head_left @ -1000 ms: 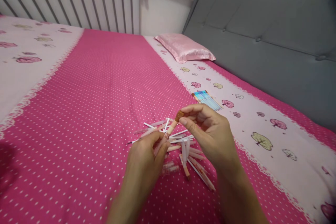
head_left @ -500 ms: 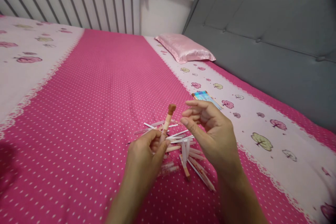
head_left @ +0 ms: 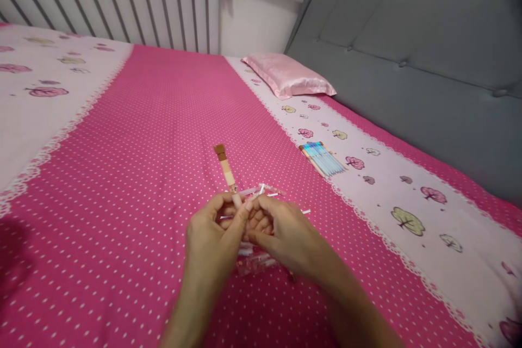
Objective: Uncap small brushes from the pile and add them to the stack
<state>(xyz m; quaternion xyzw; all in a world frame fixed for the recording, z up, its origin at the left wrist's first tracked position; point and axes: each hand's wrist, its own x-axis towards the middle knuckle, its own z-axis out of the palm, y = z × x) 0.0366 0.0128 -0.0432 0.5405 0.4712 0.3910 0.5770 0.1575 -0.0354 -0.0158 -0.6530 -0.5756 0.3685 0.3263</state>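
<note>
My left hand (head_left: 214, 234) pinches the lower end of a small pink-handled brush (head_left: 225, 169), which points up and to the left with its brown tip at the top. My right hand (head_left: 281, 231) is closed against the left one, its fingertips at the same lower end of the brush. A pile of thin pink and white brushes and clear sleeves (head_left: 261, 196) lies on the pink dotted bed sheet (head_left: 142, 136) under both hands and is mostly hidden by them.
A flat pack of blue-tipped brushes (head_left: 323, 157) lies on the sheet's pale printed border to the right. A pink satin pillow (head_left: 287, 73) rests near the grey padded headboard (head_left: 408, 65). White railings (head_left: 122, 0) stand behind the bed.
The brush has swung from leaning right to leaning left. My right hand let go of its tip, dropped down and closed in next to the left hand at the handle.
</note>
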